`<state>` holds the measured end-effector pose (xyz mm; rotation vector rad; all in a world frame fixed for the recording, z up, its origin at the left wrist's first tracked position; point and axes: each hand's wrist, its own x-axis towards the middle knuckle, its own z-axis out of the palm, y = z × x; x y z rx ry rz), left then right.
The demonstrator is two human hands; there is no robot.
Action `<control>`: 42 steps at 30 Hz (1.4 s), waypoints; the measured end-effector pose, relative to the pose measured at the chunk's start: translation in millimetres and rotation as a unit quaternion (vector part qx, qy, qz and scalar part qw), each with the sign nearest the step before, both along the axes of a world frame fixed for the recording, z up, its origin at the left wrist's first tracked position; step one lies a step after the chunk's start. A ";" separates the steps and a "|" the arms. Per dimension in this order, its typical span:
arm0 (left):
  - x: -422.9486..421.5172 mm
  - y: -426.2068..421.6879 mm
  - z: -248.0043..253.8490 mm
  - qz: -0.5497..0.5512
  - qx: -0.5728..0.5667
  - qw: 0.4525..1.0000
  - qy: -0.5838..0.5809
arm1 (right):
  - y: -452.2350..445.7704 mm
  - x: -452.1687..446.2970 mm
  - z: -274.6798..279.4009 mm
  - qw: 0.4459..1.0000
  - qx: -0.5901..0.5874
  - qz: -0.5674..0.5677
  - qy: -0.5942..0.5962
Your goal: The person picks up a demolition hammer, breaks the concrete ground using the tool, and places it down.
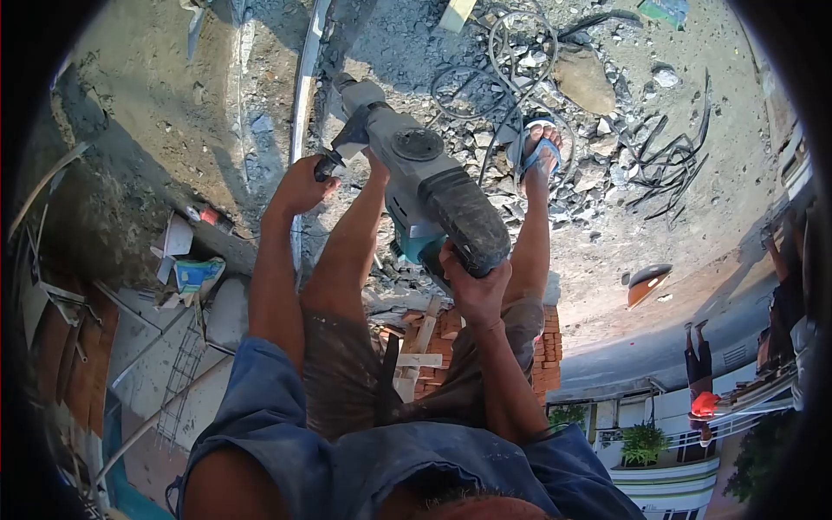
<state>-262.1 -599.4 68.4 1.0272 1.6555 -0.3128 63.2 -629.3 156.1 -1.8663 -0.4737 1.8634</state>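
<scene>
A demolition hammer (418, 156) with a dusty grey body and a teal lower part hangs in front of my legs, nose pointing to the upper left. My left hand (302, 185) is closed around its black side handle (328, 163) near the nose. My right hand (476, 289) wraps round the rear handle, below the dark motor housing (468, 230); part of that grip is hidden. No chisel tip can be made out beyond the nose (345, 82). Broken concrete rubble (598, 165) lies past the tool and around my sandalled foot (539, 147).
A looped grey cable (524, 39) and tangled black wires (672, 165) lie on the rubble. A long metal strip (305, 87) runs along the ground at left. Stacked bricks (551, 347) and wood pieces (418, 338) are beneath me. Another person (700, 368) stands far right.
</scene>
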 end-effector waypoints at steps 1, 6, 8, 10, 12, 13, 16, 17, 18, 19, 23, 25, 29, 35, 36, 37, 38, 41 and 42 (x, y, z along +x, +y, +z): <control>-0.3 1.7 -1.4 -0.001 -0.008 1.000 -0.001 | 0.5 -1.7 -2.6 1.000 -0.005 0.006 0.004; -10.2 4.7 -17.4 -0.004 -0.041 0.999 0.001 | 2.8 -9.3 -16.3 1.000 0.003 0.017 -0.006; -14.2 2.5 -24.9 0.001 -0.043 0.999 -0.005 | 3.8 -10.1 -22.0 1.000 -0.002 0.025 -0.009; -15.5 -5.1 -30.9 0.019 -0.015 0.999 -0.029 | 6.5 -7.1 -24.8 0.997 0.056 0.037 -0.022; -17.7 -5.6 -36.2 0.015 -0.033 0.999 -0.016 | 9.2 -7.3 -31.4 0.999 0.010 0.006 0.036; -18.6 -1.9 -40.1 0.010 -0.040 0.999 -0.004 | 13.0 -7.2 -35.7 0.995 -0.024 -0.025 0.093; -16.7 -4.7 -48.5 0.031 -0.037 0.999 -0.005 | 26.9 2.1 -47.3 0.980 -0.067 0.021 0.187; -14.4 -3.2 -47.0 0.036 -0.037 0.999 -0.012 | 29.8 3.0 -47.8 0.979 -0.064 0.028 0.193; -13.7 -4.9 -46.5 0.036 -0.042 0.998 -0.013 | 32.4 4.0 -44.5 0.979 -0.069 0.026 0.192; -13.1 -6.3 -47.3 0.053 -0.055 0.997 -0.005 | 37.5 4.9 -41.1 0.981 -0.076 0.046 0.171; -13.8 -5.3 -52.5 0.068 -0.072 0.995 0.005 | 31.6 -1.3 -46.9 0.993 -0.015 0.063 0.100; -12.9 -6.4 -53.9 0.078 -0.068 0.995 0.001 | 27.7 -2.4 -48.2 0.994 -0.006 0.073 0.083; -13.1 -13.5 -62.7 0.090 -0.065 0.994 0.008 | 32.8 -1.9 -48.7 0.995 -0.007 0.089 0.039; -18.0 -14.7 -66.4 0.076 -0.066 0.995 0.006 | 26.5 -8.0 -51.8 0.995 0.041 0.083 0.020; -21.0 -19.0 -70.0 0.063 -0.054 0.996 0.014 | 25.6 -8.3 -52.8 0.995 0.052 0.085 0.014; -18.2 -17.3 -67.9 0.062 -0.055 0.996 0.014 | 25.9 -8.3 -53.0 0.995 0.051 0.084 0.014; -15.1 -15.6 -66.2 0.061 -0.046 0.997 0.009 | 26.0 -8.2 -52.9 0.994 0.062 0.092 0.003; -11.1 -7.9 -62.3 0.070 -0.058 0.996 0.004 | 29.4 -9.6 -51.0 0.993 0.067 0.097 -0.010; -10.7 -6.2 -60.6 0.080 -0.080 0.994 0.005 | 30.6 -11.1 -50.2 0.993 0.061 0.096 -0.010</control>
